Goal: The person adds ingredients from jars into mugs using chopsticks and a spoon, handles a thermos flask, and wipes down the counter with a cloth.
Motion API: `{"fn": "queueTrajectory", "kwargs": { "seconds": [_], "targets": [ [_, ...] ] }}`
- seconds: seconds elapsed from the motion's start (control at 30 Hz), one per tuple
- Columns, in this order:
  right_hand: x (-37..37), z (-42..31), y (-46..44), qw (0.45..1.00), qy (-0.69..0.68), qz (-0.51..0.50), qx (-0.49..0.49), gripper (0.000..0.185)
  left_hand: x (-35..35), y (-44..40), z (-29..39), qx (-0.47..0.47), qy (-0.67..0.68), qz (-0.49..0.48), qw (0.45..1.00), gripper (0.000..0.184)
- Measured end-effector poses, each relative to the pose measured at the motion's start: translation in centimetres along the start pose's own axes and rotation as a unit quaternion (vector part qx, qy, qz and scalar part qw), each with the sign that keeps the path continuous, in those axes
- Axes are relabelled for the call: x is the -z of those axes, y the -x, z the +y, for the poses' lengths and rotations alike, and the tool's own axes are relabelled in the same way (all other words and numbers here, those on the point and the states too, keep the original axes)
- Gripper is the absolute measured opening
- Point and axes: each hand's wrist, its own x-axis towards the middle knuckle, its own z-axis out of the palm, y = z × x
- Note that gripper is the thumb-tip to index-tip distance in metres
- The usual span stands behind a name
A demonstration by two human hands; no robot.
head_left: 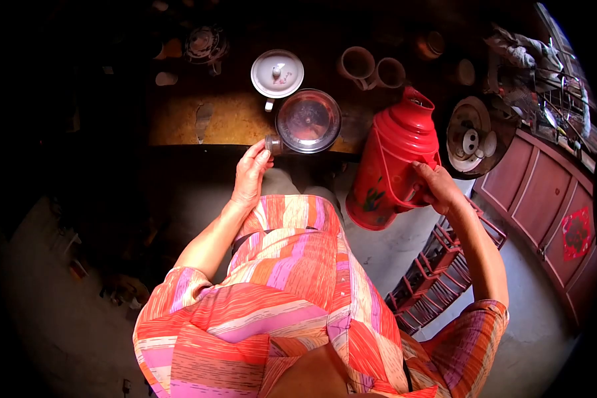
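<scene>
My right hand [434,186] is closed around the side handle of a red thermos flask [395,156] with a green floral print. The flask leans with its mouth toward the table, apart from the vessels there. My left hand [251,174] has its fingers closed on the short clear handle of a round see-through vessel [308,119] at the table's front edge. Its base and exact kind cannot be made out. Just behind the vessel stands a white lidded mug [277,73] with a knob on its lid. Two brown-rimmed mugs [357,64] [390,73] stand behind the flask.
The worn wooden table [179,119] runs across the front. A patterned teapot [204,44] stands at its back left. To the right, a round tray [469,132] holds crockery. A red slatted rack [438,272] is below the flask, near a reddish cabinet [544,186].
</scene>
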Motion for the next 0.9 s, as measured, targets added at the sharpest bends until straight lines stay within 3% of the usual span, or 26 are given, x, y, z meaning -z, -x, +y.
{"fn": "queueTrajectory", "kwargs": {
  "seconds": [0.17,0.9],
  "targets": [
    [0.12,-0.13,-0.09,1.000,-0.001,-0.004,-0.006,0.020,-0.69,-0.01,0.44,-0.044,0.010,-0.035,0.998,0.045],
    [-0.74,-0.95,0.71,0.999,-0.006,0.033,0.006,0.022,-0.10,-0.82,0.31,-0.010,0.064,-0.037,0.997,0.035]
  ]
}}
